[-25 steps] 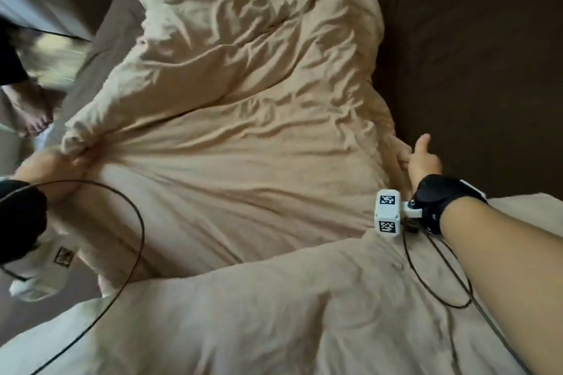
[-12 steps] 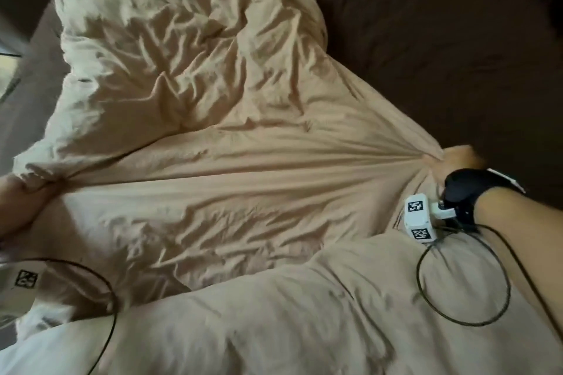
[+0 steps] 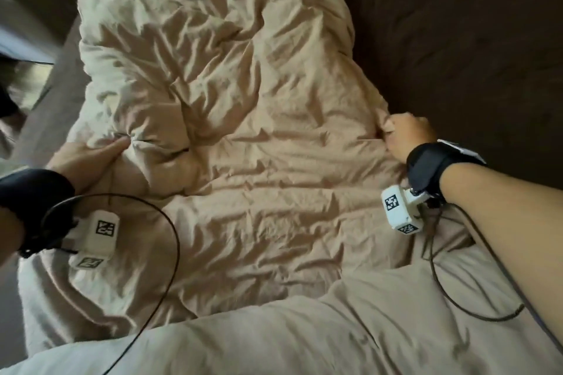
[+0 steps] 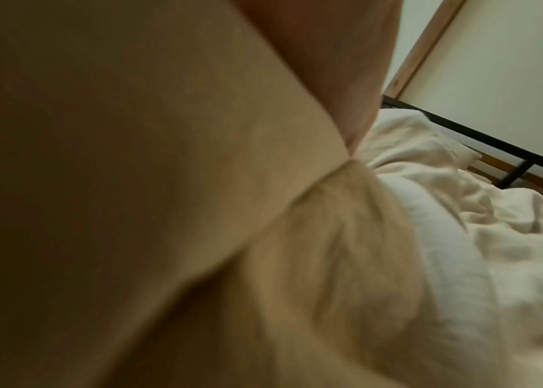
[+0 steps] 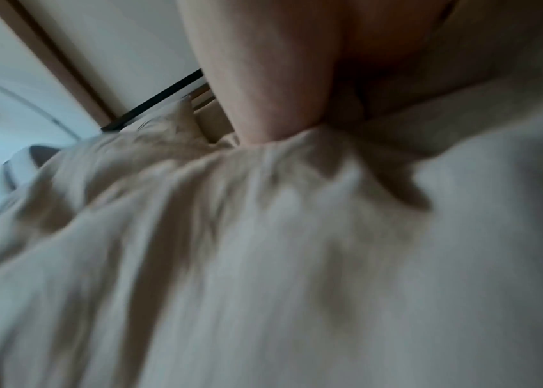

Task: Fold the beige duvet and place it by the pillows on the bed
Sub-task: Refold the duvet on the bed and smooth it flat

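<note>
While crumpled between them, duvet [image 3: 243, 146] | left hand [image 3: 82, 161], right hand [image 3: 408, 134] gripping opposite edges

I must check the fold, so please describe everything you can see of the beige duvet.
The duvet is beige, soft, heavily creased cloth. It lies spread over the dark brown bed, bunched into a heap at the far end, with a thicker fold across the near edge. The left hand holds its left edge, thumb on top; the right hand grips its right edge, fingers curled into the cloth. Both wrist cables rest on it.
</note>
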`<state>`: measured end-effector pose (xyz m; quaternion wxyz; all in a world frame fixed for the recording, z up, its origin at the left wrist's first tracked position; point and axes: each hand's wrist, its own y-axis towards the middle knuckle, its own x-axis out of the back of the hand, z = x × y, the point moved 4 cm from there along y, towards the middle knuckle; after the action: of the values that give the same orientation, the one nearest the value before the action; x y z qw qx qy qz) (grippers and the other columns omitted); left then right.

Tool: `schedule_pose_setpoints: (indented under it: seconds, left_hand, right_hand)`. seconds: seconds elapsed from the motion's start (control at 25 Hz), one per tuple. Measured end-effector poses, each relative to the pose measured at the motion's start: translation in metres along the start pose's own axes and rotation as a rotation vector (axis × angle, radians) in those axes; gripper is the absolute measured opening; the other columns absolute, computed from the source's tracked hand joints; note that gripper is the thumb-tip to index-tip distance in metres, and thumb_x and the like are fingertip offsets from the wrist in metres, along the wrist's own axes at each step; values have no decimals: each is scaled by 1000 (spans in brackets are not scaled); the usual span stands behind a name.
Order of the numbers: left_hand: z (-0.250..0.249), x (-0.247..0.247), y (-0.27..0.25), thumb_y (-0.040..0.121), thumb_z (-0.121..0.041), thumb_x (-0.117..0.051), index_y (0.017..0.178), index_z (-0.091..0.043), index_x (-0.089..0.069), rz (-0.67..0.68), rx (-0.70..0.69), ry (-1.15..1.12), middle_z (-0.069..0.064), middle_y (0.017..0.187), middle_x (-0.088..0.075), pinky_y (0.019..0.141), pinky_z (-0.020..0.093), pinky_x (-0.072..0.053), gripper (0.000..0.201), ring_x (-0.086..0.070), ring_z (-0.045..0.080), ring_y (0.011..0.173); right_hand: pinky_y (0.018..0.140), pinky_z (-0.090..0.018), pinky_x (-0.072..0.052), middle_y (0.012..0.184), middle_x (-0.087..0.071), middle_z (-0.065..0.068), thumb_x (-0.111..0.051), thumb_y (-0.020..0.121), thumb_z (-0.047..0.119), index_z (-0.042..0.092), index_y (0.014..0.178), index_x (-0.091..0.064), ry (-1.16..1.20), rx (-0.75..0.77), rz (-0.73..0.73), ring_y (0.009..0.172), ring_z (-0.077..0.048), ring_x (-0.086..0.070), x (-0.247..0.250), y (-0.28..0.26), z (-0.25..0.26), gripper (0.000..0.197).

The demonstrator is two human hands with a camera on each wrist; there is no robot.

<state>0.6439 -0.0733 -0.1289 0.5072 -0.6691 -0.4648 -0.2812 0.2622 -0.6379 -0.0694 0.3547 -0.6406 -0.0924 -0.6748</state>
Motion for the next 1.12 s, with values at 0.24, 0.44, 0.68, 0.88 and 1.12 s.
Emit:
schedule_pose_setpoints:
  seconds: [0.24,0.44,0.68,0.88,1.12]
  left_hand:
    - [-62,27,-82,84,-48,-73,109,4,-69,68,123,-107,28,106,-67,81,42,-48,57,-63,41,97]
    - [-129,40,-44,65,-62,-69,108,-18,-64,163,21,-798,8,110,-61,57,33,-55,62,-69,25,77]
    - [-127,11,-16,73,-66,-73,94,-18,-71,273,20,-410,5,91,-70,73,29,-56,53,-66,22,81]
    - [-65,71,11,98,-33,-59,122,3,-65,-38,-1,-216,28,123,-64,84,35,-40,43,-60,39,115]
    - [-78,53,-11,54,-74,-79,110,-18,-72,412,-99,-539,-2,104,-77,80,27,-54,80,-73,13,97]
  right_hand:
    - [94,-50,-41,122,-55,-28,-67,85,10,-4,113,-60,101,-384,-213,117,-46,-49,42,12,-19,32]
    - [115,-53,-23,154,-23,-12,-64,76,20,22,147,-33,189,339,-272,141,-37,-22,9,-17,197,77]
    - [111,-71,-7,162,-13,7,-52,84,54,48,145,-27,35,472,36,149,-35,3,-77,-36,346,66]
    - [113,-66,-12,162,-10,-2,-50,90,57,37,148,-29,17,243,166,150,-30,0,-113,-16,325,65]
    - [114,-63,-16,163,-6,-1,-54,88,52,39,150,-21,81,233,185,148,-38,2,-113,-27,346,71]
